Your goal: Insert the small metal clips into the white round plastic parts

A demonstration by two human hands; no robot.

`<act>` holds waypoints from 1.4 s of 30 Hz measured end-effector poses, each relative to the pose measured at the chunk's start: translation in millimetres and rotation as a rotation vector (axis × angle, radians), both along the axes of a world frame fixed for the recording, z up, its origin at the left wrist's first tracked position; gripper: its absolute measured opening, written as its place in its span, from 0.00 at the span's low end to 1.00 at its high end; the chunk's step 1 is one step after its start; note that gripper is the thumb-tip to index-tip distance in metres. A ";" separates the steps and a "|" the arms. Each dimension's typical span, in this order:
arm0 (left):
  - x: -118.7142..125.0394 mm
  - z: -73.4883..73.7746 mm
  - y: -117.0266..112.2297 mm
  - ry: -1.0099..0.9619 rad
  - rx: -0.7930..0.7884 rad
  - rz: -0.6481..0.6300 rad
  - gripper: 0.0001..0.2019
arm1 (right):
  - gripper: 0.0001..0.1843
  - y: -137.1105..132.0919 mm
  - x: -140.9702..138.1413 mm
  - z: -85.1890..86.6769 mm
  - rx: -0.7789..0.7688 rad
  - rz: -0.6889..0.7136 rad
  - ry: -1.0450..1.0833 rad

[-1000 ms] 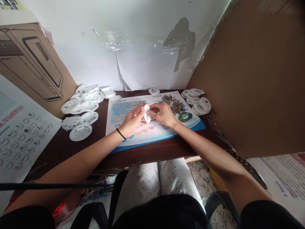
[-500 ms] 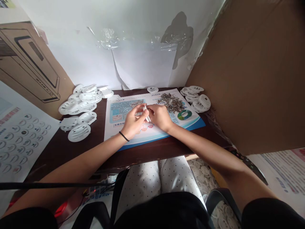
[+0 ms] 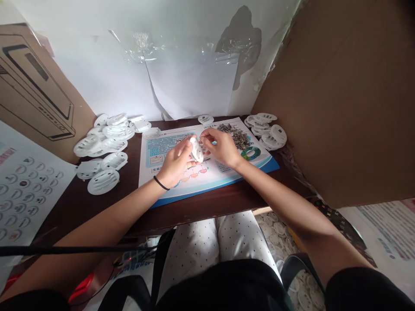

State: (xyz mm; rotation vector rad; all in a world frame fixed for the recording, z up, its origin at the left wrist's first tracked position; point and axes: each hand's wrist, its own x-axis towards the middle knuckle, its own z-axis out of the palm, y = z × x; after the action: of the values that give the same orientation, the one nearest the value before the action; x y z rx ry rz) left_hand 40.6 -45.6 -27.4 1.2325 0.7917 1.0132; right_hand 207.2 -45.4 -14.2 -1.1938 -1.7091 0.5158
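Observation:
My left hand (image 3: 177, 163) is closed around a round white plastic piece (image 3: 196, 150), tilted so that its face is turned toward my right hand. Close beside the piece, my right hand (image 3: 223, 147) has its thumb and index fingertips pinched together. Whatever lies between those fingertips is too small to make out. Behind the right hand is a heap of small metal parts (image 3: 238, 137) on a printed sheet (image 3: 175, 190). A smaller scatter of tiny parts (image 3: 183, 139) shows partly behind my left hand.
Several white plastic discs (image 3: 103, 181) are piled along the table's left side. More discs (image 3: 274, 137) lie at the right, and one disc (image 3: 205, 119) sits at the back. Cardboard walls (image 3: 324, 108) stand at both sides. Many discs (image 3: 277, 233) are below the table edge.
The white piece has turned from edge-on to showing its face. My right hand has drawn slightly away from it to the right, and the view has shifted a little.

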 end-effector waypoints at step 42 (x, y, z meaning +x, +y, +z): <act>1.6 -1.0 3.3 -0.101 -0.066 0.015 0.24 | 0.06 1.0 0.2 -8.0 0.176 -0.043 -0.141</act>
State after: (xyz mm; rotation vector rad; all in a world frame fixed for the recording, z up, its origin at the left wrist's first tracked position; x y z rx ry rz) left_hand 42.2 -42.3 -28.4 1.1114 0.7506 1.0449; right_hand 207.4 -44.4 -22.3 -1.1587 -1.8031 0.2541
